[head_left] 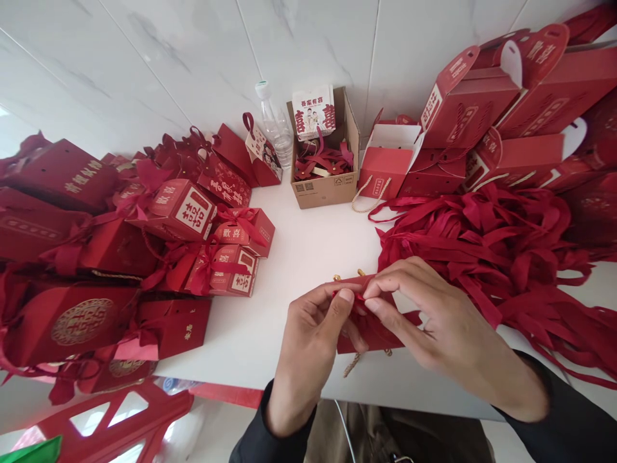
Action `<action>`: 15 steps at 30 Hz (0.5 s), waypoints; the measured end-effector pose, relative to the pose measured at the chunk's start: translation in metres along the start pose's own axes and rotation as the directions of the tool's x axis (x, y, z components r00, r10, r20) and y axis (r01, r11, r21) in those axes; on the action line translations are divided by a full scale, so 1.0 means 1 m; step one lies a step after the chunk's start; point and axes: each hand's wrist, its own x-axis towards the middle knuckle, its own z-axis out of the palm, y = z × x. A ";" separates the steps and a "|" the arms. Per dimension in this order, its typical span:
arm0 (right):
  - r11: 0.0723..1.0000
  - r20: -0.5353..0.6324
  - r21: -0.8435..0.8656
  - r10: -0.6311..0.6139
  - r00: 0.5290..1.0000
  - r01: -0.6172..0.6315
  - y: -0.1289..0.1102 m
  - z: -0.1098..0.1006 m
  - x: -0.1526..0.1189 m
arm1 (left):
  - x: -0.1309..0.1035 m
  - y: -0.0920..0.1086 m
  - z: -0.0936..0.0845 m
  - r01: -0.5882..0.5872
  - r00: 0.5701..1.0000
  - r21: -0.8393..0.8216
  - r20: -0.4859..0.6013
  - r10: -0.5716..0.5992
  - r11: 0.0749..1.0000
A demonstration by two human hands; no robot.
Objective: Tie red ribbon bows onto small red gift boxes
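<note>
A red gift box [344,345] rests near the table's front edge, mostly covered by my hands. Bits of twisted gold cord [352,364] stick out at its near and far sides. My left hand [311,337] is closed, thumb and forefinger pinching a red ribbon [357,301] over the box. From the other side my right hand [436,315] pinches the same ribbon between thumb and fingertips. The fingers hide how the ribbon is looped. Just beyond my right hand lies a big heap of loose red ribbons [477,238].
Finished-looking red boxes with bows [187,209] are piled on the left. A cardboard carton [321,194] with small tags and a clear plastic bottle [277,125] stand at the back wall. More red boxes [475,96] are stacked at the right. A red plastic stool [159,411] is below left.
</note>
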 end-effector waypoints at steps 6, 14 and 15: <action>0.998 -0.044 0.023 0.052 0.998 -0.051 -0.003 0.000 -0.002 | 0.001 -0.002 0.001 -0.003 1.000 0.045 -0.003 0.003 0.999; 0.998 0.048 0.016 0.057 0.997 -0.058 -0.001 0.003 -0.007 | 0.003 -0.003 0.004 0.022 0.999 0.005 -0.042 -0.021 1.000; 0.997 0.042 0.015 0.076 0.996 -0.077 -0.001 0.003 -0.007 | 0.003 -0.004 0.004 0.023 0.999 -0.008 -0.047 -0.024 1.000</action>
